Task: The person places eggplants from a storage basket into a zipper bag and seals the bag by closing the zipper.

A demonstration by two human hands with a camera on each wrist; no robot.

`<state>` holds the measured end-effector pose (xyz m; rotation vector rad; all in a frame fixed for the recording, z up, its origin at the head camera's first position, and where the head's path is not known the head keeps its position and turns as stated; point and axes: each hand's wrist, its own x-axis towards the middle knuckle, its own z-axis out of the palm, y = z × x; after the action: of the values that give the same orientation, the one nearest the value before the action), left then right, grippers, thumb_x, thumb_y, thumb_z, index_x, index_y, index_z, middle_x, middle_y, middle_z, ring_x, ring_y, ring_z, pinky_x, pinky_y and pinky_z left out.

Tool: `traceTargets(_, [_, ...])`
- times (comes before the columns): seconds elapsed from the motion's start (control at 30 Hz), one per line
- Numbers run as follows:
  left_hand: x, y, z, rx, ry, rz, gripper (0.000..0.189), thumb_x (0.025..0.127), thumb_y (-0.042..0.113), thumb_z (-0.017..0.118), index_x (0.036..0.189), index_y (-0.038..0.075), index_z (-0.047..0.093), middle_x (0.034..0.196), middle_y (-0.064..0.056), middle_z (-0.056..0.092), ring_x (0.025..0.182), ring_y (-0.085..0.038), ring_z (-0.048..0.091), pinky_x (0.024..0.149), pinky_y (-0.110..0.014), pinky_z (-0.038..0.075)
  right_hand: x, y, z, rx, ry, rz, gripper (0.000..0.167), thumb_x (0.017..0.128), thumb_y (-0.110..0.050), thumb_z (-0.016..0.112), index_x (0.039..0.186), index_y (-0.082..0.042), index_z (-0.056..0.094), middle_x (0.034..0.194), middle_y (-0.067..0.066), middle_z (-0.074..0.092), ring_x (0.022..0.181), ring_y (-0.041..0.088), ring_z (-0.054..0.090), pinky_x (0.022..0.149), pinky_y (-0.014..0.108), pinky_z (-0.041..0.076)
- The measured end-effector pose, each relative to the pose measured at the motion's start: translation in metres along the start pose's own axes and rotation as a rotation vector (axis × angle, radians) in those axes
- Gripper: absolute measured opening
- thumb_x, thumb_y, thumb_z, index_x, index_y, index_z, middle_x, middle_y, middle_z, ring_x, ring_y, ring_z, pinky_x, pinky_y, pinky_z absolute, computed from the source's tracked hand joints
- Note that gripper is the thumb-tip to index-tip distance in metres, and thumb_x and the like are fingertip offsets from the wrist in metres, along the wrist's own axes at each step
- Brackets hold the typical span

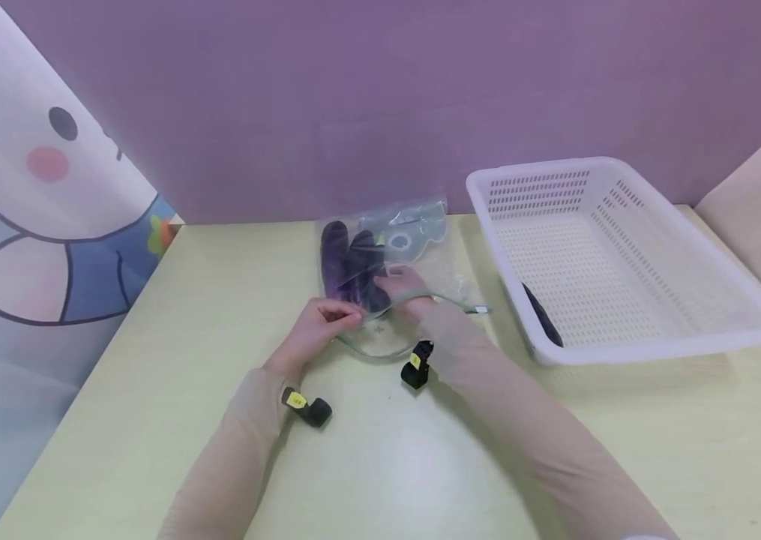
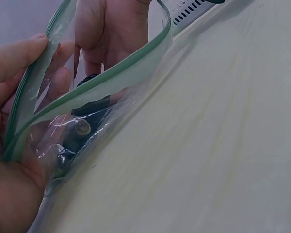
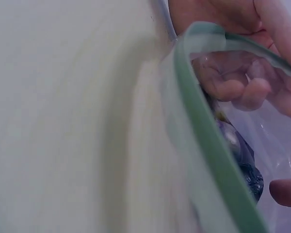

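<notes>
A clear zip bag (image 1: 429, 262) with a green seal lies at the back of the table, its mouth spread toward me. Inside it, several dark purple eggplants (image 1: 335, 259) lie side by side. My left hand (image 1: 323, 324) pinches the green seal (image 2: 102, 77) at the left of the mouth. Reaching through the opening, my right hand (image 1: 407, 285) is beside the rightmost eggplant. In the right wrist view its thumb (image 3: 287, 193) stands apart from the eggplant (image 3: 233, 141); the rest of that hand is mostly out of this view.
A white plastic basket (image 1: 623, 352) stands on the right of the table. Against its left inner wall is a long dark thing (image 1: 543, 319). Behind the table rises a purple wall (image 1: 380, 105), and a cartoon-printed cloth (image 1: 22, 285) hangs at left.
</notes>
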<state>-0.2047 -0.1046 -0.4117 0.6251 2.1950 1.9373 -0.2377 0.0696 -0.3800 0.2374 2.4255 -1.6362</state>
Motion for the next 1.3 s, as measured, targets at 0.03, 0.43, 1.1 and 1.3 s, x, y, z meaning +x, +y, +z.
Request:
traceTargets(0.03, [0.000, 0.000, 0.000, -0.005, -0.001, -0.001, 0.027, 0.084, -0.005, 0.062, 0.081, 0.019, 0.073, 0.088, 0.007, 0.072, 0.080, -0.003, 0.064, 0.072, -0.017, 0.051, -0.001, 0.000, -0.001, 0.000, -0.011, 0.004, 0.055, 0.091, -0.023, 0.059, 0.137, 0.002, 0.043, 0.141, 0.019, 0.045, 0.131, 0.032, 0.042, 0.111, 0.038, 0.032])
traceTargets(0.43, [0.004, -0.001, 0.002, 0.018, 0.025, -0.023, 0.011, 0.086, -0.005, 0.061, 0.088, 0.000, 0.071, 0.085, 0.004, 0.072, 0.074, -0.003, 0.062, 0.070, -0.017, 0.050, -0.022, -0.005, -0.023, -0.161, -0.239, -0.003, 0.069, 0.093, -0.025, 0.056, 0.146, 0.005, 0.023, 0.151, 0.022, 0.029, 0.138, 0.036, 0.030, 0.114, 0.044, 0.026])
traceTargets(1.1, [0.001, 0.003, 0.000, -0.004, 0.058, -0.118, 0.009, 0.088, -0.001, 0.059, 0.089, 0.003, 0.068, 0.074, 0.014, 0.068, 0.070, -0.003, 0.064, 0.072, -0.017, 0.051, -0.065, 0.005, -0.046, -0.735, -0.294, -0.359, 0.046, 0.092, -0.030, 0.058, 0.125, 0.002, 0.057, 0.124, 0.018, 0.061, 0.114, 0.033, 0.058, 0.099, 0.045, 0.044])
traceTargets(1.3, [0.002, 0.001, 0.000, 0.024, 0.061, -0.109, 0.014, 0.088, -0.003, 0.059, 0.095, -0.014, 0.062, 0.073, 0.016, 0.067, 0.069, -0.003, 0.062, 0.071, -0.017, 0.050, -0.056, 0.001, -0.037, -0.764, -0.262, -0.332, 0.058, 0.089, -0.028, 0.064, 0.135, 0.002, 0.045, 0.129, 0.020, 0.056, 0.113, 0.034, 0.057, 0.096, 0.045, 0.047])
